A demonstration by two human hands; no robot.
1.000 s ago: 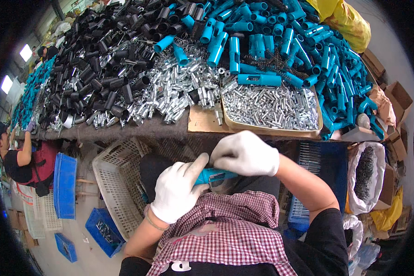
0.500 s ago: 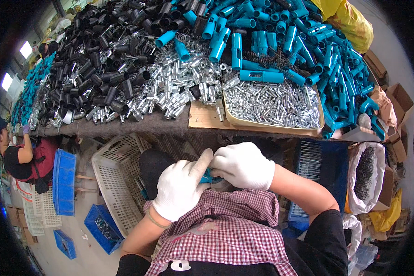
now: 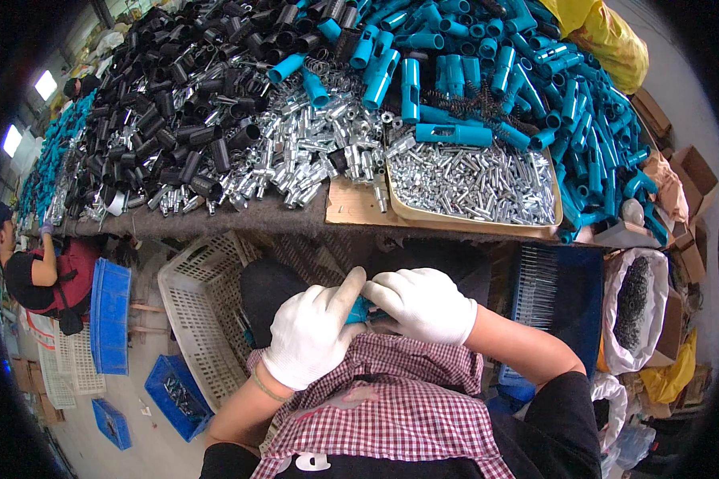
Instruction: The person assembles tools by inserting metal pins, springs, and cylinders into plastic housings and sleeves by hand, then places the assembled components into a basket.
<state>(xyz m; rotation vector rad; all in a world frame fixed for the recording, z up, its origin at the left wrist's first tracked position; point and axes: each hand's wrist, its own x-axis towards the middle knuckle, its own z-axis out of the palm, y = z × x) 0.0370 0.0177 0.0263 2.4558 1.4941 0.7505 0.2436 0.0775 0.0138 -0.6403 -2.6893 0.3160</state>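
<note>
Both of my hands wear white knit gloves and meet over my lap, just below the table edge. My left hand (image 3: pixel 307 334) is closed around a teal tube (image 3: pixel 358 310), its index finger lying along the top; only a short stretch of the tube shows. Against the tube's right end, my right hand (image 3: pixel 427 306) has its fingers pressed together. A bit of dark metal shows under those fingers, too hidden to name. A red-checked apron (image 3: pixel 383 415) covers my lap under the hands.
Ahead, the table holds piles of black sleeves (image 3: pixel 192 164), silver fittings (image 3: pixel 295 152) and teal tubes (image 3: pixel 455 134), plus a tray (image 3: pixel 561 209) of small metal pins. A white crate (image 3: pixel 208 335) stands left, a blue bin (image 3: pixel 575 319) right. A co-worker (image 3: pixel 44 275) sits far left.
My right hand has shifted slightly down, its fingers now lower against the tube's end. More of the teal tube shows between the hands. The left hand has dipped a little.
</note>
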